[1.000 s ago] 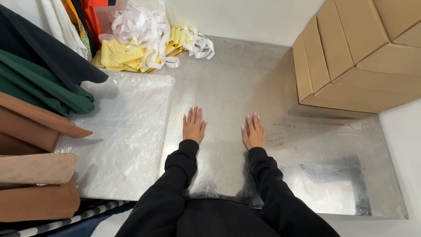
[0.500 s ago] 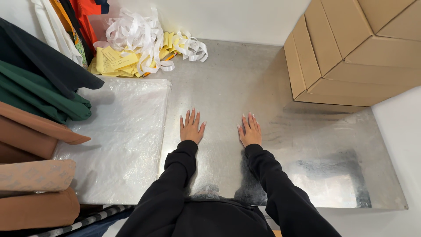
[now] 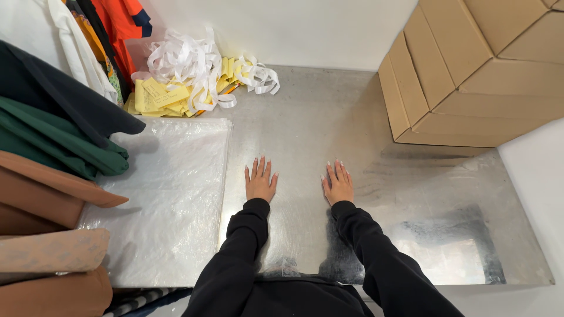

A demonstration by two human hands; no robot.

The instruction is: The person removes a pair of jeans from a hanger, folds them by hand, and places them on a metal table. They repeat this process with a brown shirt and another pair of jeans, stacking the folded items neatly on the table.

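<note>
Head view | hands: left hand [image 3: 260,183], right hand [image 3: 338,185] flat, open, empty | metal table [image 3: 329,117] | fingers pointing away

Single head cam, looking steeply down at metal table [image 3: 364,129] from close above. No second view, so no overlap.

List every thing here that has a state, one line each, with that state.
left hand: flat on the metal table, empty
right hand: flat on the table, empty
plastic sheet: spread flat
cardboard boxes: closed, stacked
paper strips: tangled heap
clothes: folded, stacked
</note>
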